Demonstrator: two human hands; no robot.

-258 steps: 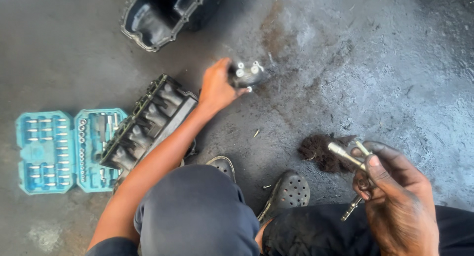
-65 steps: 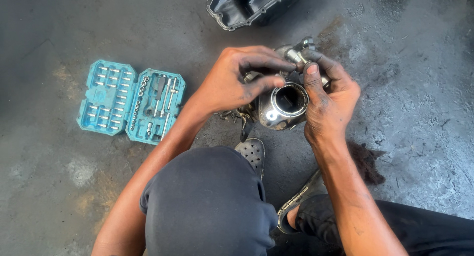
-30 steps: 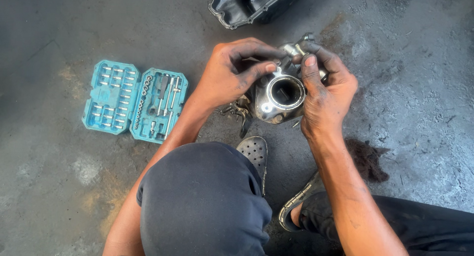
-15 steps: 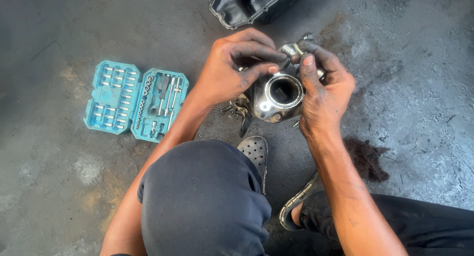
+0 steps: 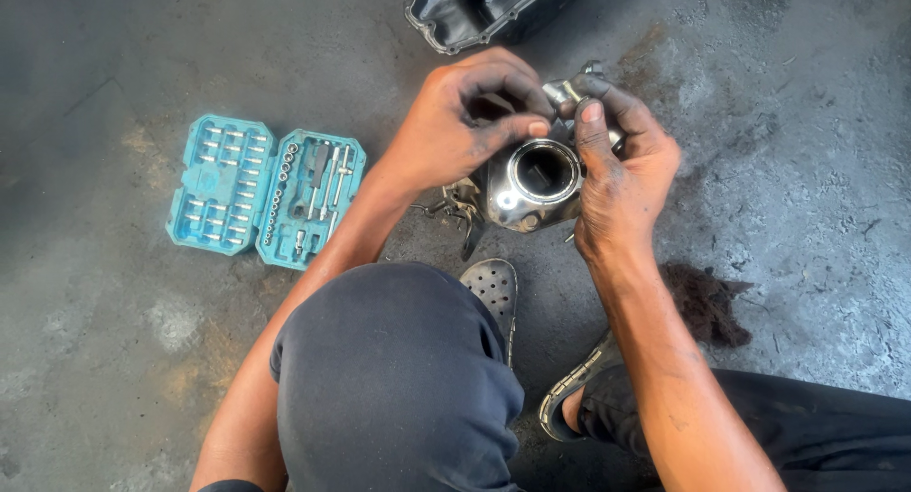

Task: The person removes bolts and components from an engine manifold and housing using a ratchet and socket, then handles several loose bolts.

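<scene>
Down on the concrete floor (image 5: 114, 378), both hands hold a shiny metal housing (image 5: 527, 184) with a round open mouth facing up; what is in its dark bore cannot be made out. The left hand (image 5: 465, 122) curls over its upper left side, fingers pressed together with the thumb tip on the rim. The right hand (image 5: 622, 184) wraps the right side, its fingers closed on the housing and on a small metal fitting (image 5: 567, 91) at the top. Toward the left edge of the floor lies an open teal socket case (image 5: 266, 190); its left half holds rows of small bits, its right half sockets and slim drivers. At the top edge sits a black oil pan (image 5: 474, 8), hollow side up. A perforated sandal (image 5: 493, 288) lies just below the housing.
</scene>
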